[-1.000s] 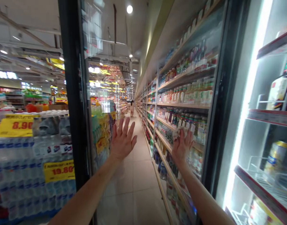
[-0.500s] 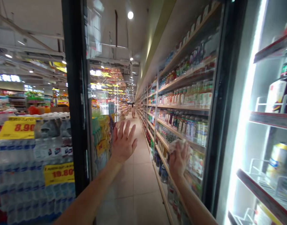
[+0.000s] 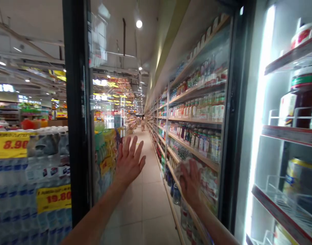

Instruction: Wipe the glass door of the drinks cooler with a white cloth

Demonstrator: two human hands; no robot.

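An open glass cooler door (image 3: 156, 54) with a black frame stands edge-on in front of me. My left hand (image 3: 129, 163) lies flat against the glass, fingers spread and pointing up. My right hand (image 3: 190, 182) presses a crumpled white cloth (image 3: 183, 166) against the same glass, lower and to the right. The fingers of that hand lie over the cloth. Through the glass I see a long shop aisle.
The lit cooler interior (image 3: 286, 132) with bottles and cans on wire shelves is at the right. Stacked packs of water bottles (image 3: 44, 170) with yellow price signs stand at the left. Shelves of drinks (image 3: 194, 136) line the aisle; a person (image 3: 142, 123) walks far down it.
My right hand has slid the cloth down the glass and slightly left. My left hand has stayed flat on the glass, dropping only a little in view.
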